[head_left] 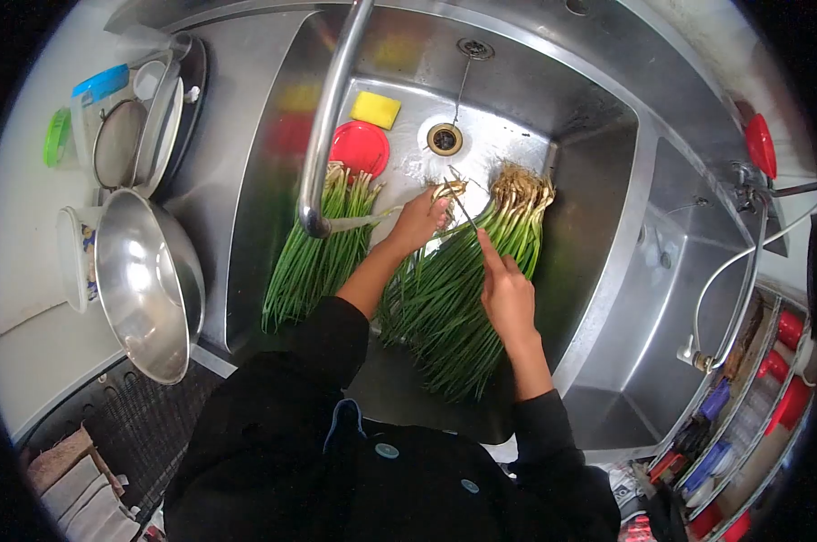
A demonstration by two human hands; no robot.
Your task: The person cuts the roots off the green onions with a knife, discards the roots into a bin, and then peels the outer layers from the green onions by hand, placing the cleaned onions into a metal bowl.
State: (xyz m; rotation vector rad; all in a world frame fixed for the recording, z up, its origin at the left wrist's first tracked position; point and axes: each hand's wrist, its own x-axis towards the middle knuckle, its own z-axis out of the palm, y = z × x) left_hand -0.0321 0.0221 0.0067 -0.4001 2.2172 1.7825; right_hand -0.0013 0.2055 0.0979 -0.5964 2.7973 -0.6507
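Observation:
My left hand point(417, 223) is closed around a few green onions, with their pale root ends point(450, 189) sticking out past the fingers. In my right hand point(506, 294) is a thin knife point(463, 210), its blade reaching up and left to those root ends. Beneath and beside my right hand lies a big bundle of green onions point(521, 203), roots toward the drain and long green leaves toward me. Left of my left hand rests another bundle of green onions point(323, 248) with whiter ends. The knife's handle is mostly hidden in my fingers.
A steel faucet point(323, 126) arches over the sink point(598, 217); a pale streak, apparently water, leaves its tip. A red round dish point(361, 150), yellow sponge point(375, 109) and drain point(445, 139) are near the far wall. A steel bowl point(146, 285) and strainer point(119, 144) stand left.

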